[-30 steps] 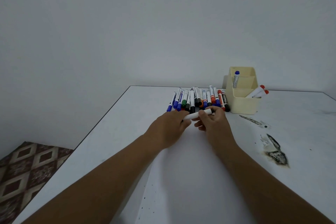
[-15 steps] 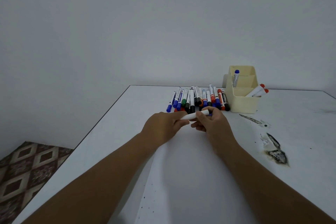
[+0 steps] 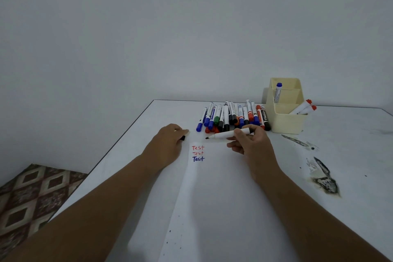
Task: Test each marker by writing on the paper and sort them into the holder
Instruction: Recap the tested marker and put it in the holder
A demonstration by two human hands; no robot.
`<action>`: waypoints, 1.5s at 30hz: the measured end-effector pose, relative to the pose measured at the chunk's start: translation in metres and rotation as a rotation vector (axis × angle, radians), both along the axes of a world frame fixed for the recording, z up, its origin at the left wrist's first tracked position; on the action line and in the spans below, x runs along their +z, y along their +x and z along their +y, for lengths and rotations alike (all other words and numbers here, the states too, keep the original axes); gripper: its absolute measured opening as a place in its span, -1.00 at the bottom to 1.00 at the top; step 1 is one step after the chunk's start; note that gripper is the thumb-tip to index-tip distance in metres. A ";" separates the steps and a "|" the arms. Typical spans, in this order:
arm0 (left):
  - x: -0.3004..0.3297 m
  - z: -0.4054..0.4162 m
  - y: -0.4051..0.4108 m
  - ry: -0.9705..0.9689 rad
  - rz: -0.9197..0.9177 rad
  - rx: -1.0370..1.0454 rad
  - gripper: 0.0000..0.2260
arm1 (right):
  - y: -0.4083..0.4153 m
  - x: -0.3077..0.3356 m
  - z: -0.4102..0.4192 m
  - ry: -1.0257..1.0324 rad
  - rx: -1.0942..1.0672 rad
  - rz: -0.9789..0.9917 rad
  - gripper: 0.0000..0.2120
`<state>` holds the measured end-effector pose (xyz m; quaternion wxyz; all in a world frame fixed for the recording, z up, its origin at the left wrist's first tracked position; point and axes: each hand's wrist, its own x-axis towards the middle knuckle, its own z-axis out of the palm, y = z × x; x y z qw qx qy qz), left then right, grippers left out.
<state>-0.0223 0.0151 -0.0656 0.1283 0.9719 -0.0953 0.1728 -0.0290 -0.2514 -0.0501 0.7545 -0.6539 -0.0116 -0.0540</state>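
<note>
Near the far edge of the table (image 3: 148, 125), the right hand (image 3: 251, 144) pinches an uncapped white marker (image 3: 228, 134) by its rear half, holding it level above the top of the paper (image 3: 212, 198) with the black tip pointing left. The left hand (image 3: 168, 142) lies on the table just left of the paper, fingers curled round a small black cap (image 3: 182, 138). Three words, "Test", already stand on the paper (image 3: 198, 153), two red and one blue. That matches the cream holder (image 3: 286, 121) at the far right: a blue-capped marker (image 3: 277, 92) upright in a back compartment and two red-capped markers (image 3: 304, 107) leaning out of the front one. So three seem tested and sorted; this black one looks like the fourth, not yet written with. A large pile of markers (image 3: 231, 117) still waits just beyond the paper, so most of the job remains.
</note>
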 end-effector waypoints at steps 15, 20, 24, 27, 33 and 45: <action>-0.003 -0.005 -0.060 0.091 -0.018 -0.142 -0.39 | -0.006 0.004 -0.002 0.027 0.052 0.056 -0.85; 0.000 -0.009 -0.064 0.053 0.130 -0.116 -0.26 | -0.004 0.010 0.000 0.161 0.054 0.147 -0.92; 0.001 -0.009 -0.063 0.023 0.135 -0.105 -0.23 | -0.001 0.017 -0.001 0.251 0.056 0.184 -0.81; 0.001 -0.010 -0.063 0.043 0.138 -0.090 -0.23 | -0.005 0.022 0.001 0.278 0.062 0.137 -0.64; 0.002 -0.009 -0.061 0.044 0.124 -0.069 -0.40 | -0.027 0.026 0.030 0.370 0.032 0.191 -0.79; 0.006 -0.011 -0.063 0.074 0.142 -0.056 -0.54 | -0.041 0.001 0.050 -0.316 0.087 -0.039 -0.91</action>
